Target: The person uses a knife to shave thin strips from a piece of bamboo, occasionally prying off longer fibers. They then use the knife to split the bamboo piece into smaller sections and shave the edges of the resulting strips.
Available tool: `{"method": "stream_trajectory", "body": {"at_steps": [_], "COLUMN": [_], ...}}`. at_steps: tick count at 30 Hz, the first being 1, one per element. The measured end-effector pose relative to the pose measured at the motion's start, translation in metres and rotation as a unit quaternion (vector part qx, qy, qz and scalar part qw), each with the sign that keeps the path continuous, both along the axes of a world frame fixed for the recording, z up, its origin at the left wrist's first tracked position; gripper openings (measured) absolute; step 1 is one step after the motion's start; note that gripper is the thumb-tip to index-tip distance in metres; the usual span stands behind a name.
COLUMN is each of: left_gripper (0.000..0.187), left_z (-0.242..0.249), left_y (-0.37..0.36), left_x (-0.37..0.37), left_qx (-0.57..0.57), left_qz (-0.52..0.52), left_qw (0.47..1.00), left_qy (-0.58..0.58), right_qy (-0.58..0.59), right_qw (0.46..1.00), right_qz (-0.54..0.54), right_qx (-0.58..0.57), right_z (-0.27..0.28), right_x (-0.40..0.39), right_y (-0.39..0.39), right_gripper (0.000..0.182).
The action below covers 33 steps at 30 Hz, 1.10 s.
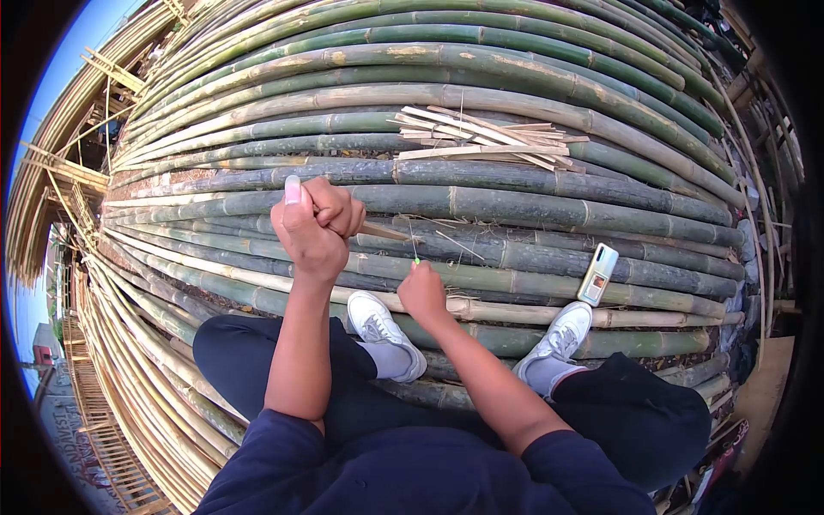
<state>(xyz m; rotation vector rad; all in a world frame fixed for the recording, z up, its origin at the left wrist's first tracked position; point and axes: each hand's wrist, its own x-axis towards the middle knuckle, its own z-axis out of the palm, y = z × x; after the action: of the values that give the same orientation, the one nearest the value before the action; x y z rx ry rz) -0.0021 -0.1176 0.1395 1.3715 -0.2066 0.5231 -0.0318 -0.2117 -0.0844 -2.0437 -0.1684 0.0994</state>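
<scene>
I sit on a curved roof of long bamboo poles [515, 184]. My left hand [313, 227] is raised in a fist, closed around a thin bamboo sliver [384, 232] that sticks out to the right. Lower and to the right, my right hand [422, 290] is closed and pinches a thin green string [416, 256] just above a pale pole. Both hands hover over the poles between my knees.
A bundle of split bamboo sticks [485, 142] lies on the poles farther up. A phone [597, 274] rests on a pole to the right of my right shoe [562, 335]. My left shoe [382, 330] is braced on the poles. The roof drops away on the left, with the ground far below.
</scene>
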Motion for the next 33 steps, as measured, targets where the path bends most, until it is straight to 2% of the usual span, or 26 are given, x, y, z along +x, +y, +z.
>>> {"method": "stream_trajectory", "body": {"at_steps": [1, 2, 4, 5, 6, 8, 9, 11, 12, 14, 15, 16, 18, 19, 22, 24, 26, 27, 29, 31, 33], "left_gripper": [0.043, 0.043, 0.042, 0.042, 0.042, 0.041, 0.041, 0.041, 0.041, 0.047, 0.047, 0.048, 0.048, 0.044, 0.040, 0.040, 0.039, 0.039, 0.039, 0.039, 0.039], "left_z": [0.001, 0.002, 0.001, 0.000, -0.001, -0.001, -0.001, -0.001, 0.000, 0.001, -0.001, -0.001, -0.001, -0.001, 0.001, -0.001, -0.002, -0.001, 0.000, 0.002, -0.001], "left_y": [0.001, 0.000, -0.003, -0.003, -0.003, -0.002, 0.002, 0.003, 0.001, -0.002, -0.001, 0.000, 0.000, 0.001, -0.002, -0.002, -0.001, 0.001, 0.001, 0.003, 0.004], "left_x": [0.000, 0.002, -0.001, -0.002, -0.002, -0.001, 0.000, 0.001, 0.002, -0.002, -0.002, -0.002, -0.001, 0.000, 0.002, -0.003, -0.001, 0.000, 0.000, 0.004, 0.001], "left_qx": [0.005, 0.008, -0.007, -0.008, 0.001, 0.006, -0.001, 0.007, 0.009, -0.040, -0.041, -0.035, -0.032, -0.019, -0.003, -0.007, 0.010, 0.009, 0.007, 0.013, -0.005], "left_qz": [-0.003, -0.005, 0.003, 0.004, 0.003, 0.002, -0.001, -0.001, -0.005, 0.008, 0.010, 0.015, 0.020, 0.006, -0.012, -0.008, -0.001, 0.002, 0.004, 0.000, 0.003], "left_qw": [1.000, 1.000, 1.000, 1.000, 1.000, 1.000, 1.000, 1.000, 1.000, 0.999, 0.999, 0.999, 0.999, 1.000, 1.000, 1.000, 1.000, 1.000, 1.000, 1.000, 1.000], "left_qy": [0.002, 0.002, 0.004, 0.009, 0.005, -0.005, -0.005, -0.004, -0.003, 0.005, 0.005, 0.006, -0.001, 0.001, 0.000, 0.006, -0.002, -0.006, -0.008, -0.006, -0.007], "right_qy": [0.029, 0.029, -0.031, -0.081, -0.087, 0.000, -0.005, 0.054, 0.055, -0.049, -0.039, -0.038, 0.058, 0.101, 0.063, -0.048, -0.033, -0.036, 0.054, 0.035, -0.028], "right_qw": [0.997, 0.998, 0.997, 0.992, 0.987, 1.000, 1.000, 0.995, 0.995, 0.995, 0.994, 0.994, 0.996, 0.991, 0.997, 0.996, 0.995, 0.995, 0.994, 0.997, 1.000], "right_qz": [0.009, 0.007, -0.038, 0.008, 0.008, -0.011, -0.012, 0.014, 0.011, 0.016, 0.058, 0.059, 0.035, 0.038, 0.004, 0.023, 0.013, 0.016, 0.031, 0.013, 0.011], "right_qx": [-0.066, -0.062, 0.052, 0.100, 0.138, 0.026, 0.025, -0.080, -0.078, 0.081, 0.088, 0.087, -0.052, -0.085, -0.036, 0.074, 0.093, 0.090, -0.094, -0.065, 0.010], "right_z": [-0.003, -0.005, 0.058, 0.079, 0.088, 0.059, 0.036, -0.003, 0.010, 0.071, 0.089, 0.083, 0.046, 0.000, 0.019, 0.078, 0.070, 0.046, -0.013, 0.010, 0.069], "right_x": [0.005, 0.006, 0.003, -0.003, -0.009, -0.009, -0.004, 0.005, 0.008, 0.008, 0.003, 0.002, 0.009, 0.010, 0.014, 0.002, -0.005, -0.001, 0.009, 0.018, 0.020], "right_y": [-0.005, -0.001, 0.001, 0.004, 0.010, 0.015, 0.010, -0.005, -0.003, 0.001, 0.003, 0.004, 0.005, -0.002, -0.002, 0.005, 0.014, 0.010, -0.004, -0.003, -0.003], "right_gripper": [0.019, 0.019, 0.019, 0.019, 0.019, 0.019, 0.019, 0.021, 0.021, 0.023, 0.025, 0.025, 0.026, 0.026, 0.025, 0.025, 0.024, 0.024, 0.024, 0.023, 0.023]}}
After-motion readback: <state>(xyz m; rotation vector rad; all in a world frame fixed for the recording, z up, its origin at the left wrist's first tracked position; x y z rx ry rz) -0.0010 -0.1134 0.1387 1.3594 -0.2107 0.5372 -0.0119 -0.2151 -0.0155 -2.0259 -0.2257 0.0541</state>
